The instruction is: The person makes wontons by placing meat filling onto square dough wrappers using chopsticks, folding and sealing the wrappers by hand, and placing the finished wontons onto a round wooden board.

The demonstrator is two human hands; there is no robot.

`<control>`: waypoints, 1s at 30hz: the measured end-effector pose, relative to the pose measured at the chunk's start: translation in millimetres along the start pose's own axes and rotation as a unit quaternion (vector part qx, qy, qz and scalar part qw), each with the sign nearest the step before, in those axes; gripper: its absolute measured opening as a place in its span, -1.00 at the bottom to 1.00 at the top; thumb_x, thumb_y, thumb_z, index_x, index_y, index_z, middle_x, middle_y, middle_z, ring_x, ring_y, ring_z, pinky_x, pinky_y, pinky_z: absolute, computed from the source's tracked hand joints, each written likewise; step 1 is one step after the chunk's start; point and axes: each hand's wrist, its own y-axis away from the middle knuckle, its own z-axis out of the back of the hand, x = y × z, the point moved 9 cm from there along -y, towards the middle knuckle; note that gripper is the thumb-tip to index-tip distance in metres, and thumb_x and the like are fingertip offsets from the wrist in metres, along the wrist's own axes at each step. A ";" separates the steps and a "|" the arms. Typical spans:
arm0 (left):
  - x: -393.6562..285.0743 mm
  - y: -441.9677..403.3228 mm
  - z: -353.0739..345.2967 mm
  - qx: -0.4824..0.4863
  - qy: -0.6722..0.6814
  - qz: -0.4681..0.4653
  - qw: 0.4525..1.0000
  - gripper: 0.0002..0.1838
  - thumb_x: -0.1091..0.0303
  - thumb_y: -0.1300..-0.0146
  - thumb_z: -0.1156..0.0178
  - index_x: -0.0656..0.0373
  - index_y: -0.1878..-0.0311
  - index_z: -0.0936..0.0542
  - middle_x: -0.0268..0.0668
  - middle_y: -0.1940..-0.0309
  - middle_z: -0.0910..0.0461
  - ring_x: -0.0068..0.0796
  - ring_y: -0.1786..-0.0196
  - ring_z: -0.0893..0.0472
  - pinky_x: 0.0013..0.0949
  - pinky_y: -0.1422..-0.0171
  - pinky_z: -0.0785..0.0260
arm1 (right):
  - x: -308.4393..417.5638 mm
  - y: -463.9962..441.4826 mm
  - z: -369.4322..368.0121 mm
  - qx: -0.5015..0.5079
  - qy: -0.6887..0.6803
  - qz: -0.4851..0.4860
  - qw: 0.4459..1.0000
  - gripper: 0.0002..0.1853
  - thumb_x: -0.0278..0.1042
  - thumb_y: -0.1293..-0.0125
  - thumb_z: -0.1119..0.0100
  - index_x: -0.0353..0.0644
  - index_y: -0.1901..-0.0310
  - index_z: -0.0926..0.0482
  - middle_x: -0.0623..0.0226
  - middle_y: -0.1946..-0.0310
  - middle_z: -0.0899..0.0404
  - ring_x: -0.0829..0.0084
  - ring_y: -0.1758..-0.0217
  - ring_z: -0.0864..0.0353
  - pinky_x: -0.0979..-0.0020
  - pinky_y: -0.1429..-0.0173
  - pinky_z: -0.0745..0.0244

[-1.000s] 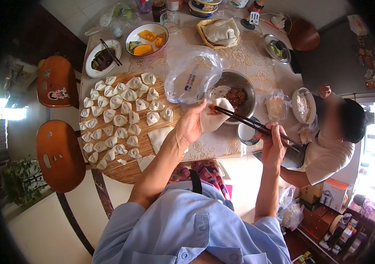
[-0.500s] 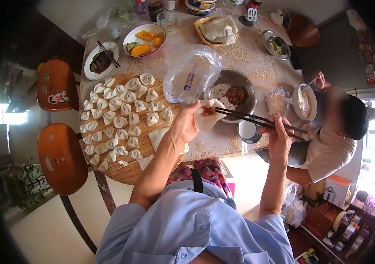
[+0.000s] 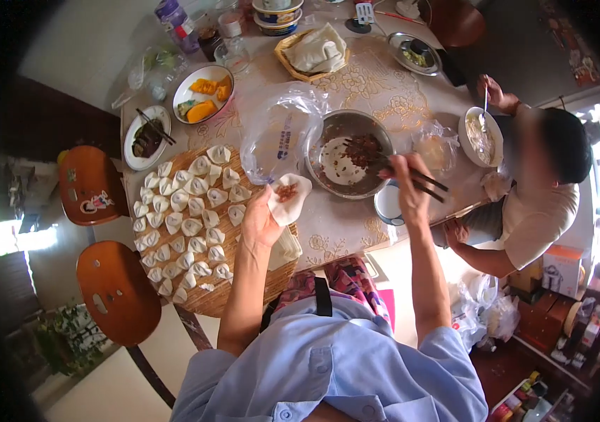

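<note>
In my left hand (image 3: 260, 219) lies a pale dough wrapper (image 3: 290, 200) with reddish filling smeared on it, held by its left edge. My right hand (image 3: 410, 187) grips dark chopsticks (image 3: 429, 184), whose tips reach into the meat filling (image 3: 365, 150) inside the metal bowl (image 3: 323, 178). Left of my left hand, rows of folded dumplings (image 3: 191, 226) rest on a round wooden board (image 3: 272, 283). A stack of flat wrappers (image 3: 286, 249) sits near the board's right edge, partly behind my left wrist. A clear plastic bag (image 3: 272, 144) lies between board and bowl.
A small bowl (image 3: 387, 204) stands beside my right hand. At the right, a seated person (image 3: 543, 211) holds a spoon in a white bowl (image 3: 462, 138). Farther back are a plate with chopsticks (image 3: 131, 151), a pumpkin bowl (image 3: 182, 91) and a cloth-lined basket (image 3: 287, 62).
The chopsticks have moved from the wrapper into the filling in the metal bowl. My left hand has drawn the wrapper left and down, away from them. The view has shifted and turned.
</note>
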 end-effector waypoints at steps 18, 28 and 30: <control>14.2 -0.7 5.6 0.048 0.046 0.047 0.997 -0.53 0.19 -0.37 0.17 0.45 -0.12 -0.24 0.07 -0.08 -0.35 -0.10 -0.16 -0.40 -0.13 -0.30 -0.26 | -21.4 -8.3 -41.7 0.007 0.143 0.107 0.984 -0.88 -0.46 -0.20 -0.12 -0.36 0.36 -0.53 0.13 0.46 -0.45 0.22 0.46 -0.48 0.37 0.33 -0.39; 14.1 3.5 7.3 0.027 0.020 0.030 0.999 -0.52 0.17 -0.36 0.13 0.47 -0.09 -0.26 0.09 -0.07 -0.36 -0.07 -0.15 -0.41 -0.17 -0.30 -0.27 | -30.7 -11.3 -39.7 0.044 0.113 0.103 0.987 -0.85 -0.44 -0.22 -0.12 -0.38 0.32 -0.53 0.19 0.44 -0.48 0.37 0.43 -0.55 0.45 0.32 -0.42; 14.3 4.3 6.7 0.026 0.026 0.029 0.999 -0.52 0.17 -0.36 0.13 0.47 -0.08 -0.26 0.09 -0.06 -0.37 -0.06 -0.15 -0.41 -0.18 -0.30 -0.27 | -32.6 -10.8 -28.1 0.009 0.058 0.045 0.997 -0.83 -0.42 -0.25 -0.10 -0.40 0.32 -0.53 0.22 0.44 -0.48 0.44 0.45 -0.56 0.49 0.34 -0.44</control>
